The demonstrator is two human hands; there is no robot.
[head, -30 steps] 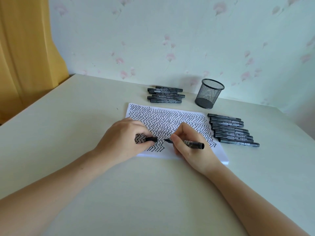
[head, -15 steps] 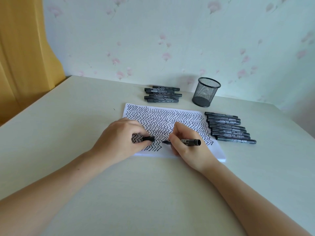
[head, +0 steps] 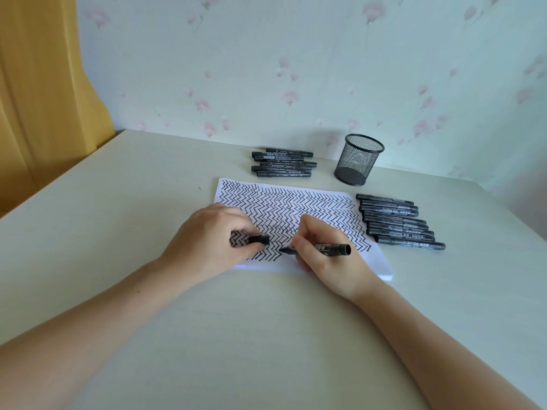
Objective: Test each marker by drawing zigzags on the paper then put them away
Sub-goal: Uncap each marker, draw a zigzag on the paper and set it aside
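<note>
A white sheet of paper (head: pixel 296 199) covered in black zigzag rows lies in the middle of the table. My right hand (head: pixel 328 255) grips an uncapped black marker (head: pixel 331 249), its tip touching the paper near the lowest zigzag row. My left hand (head: pixel 207 238) rests on the paper's left part and pinches the black marker cap (head: pixel 260 240), which points toward the marker tip. Several capped black markers (head: pixel 396 221) lie in a row right of the paper. Another group of several markers (head: pixel 282 162) lies behind the paper.
A black mesh pen cup (head: pixel 356 159) stands upright behind the paper's right corner, near the flowered wall. A yellow curtain (head: pixel 38 99) hangs at the left. The pale table (head: pixel 118 217) runs to its edges on the left and right.
The marker tip has shifted slightly left along the lowest zigzag row, closer to the cap. My left hand keeps its place on the paper.
</note>
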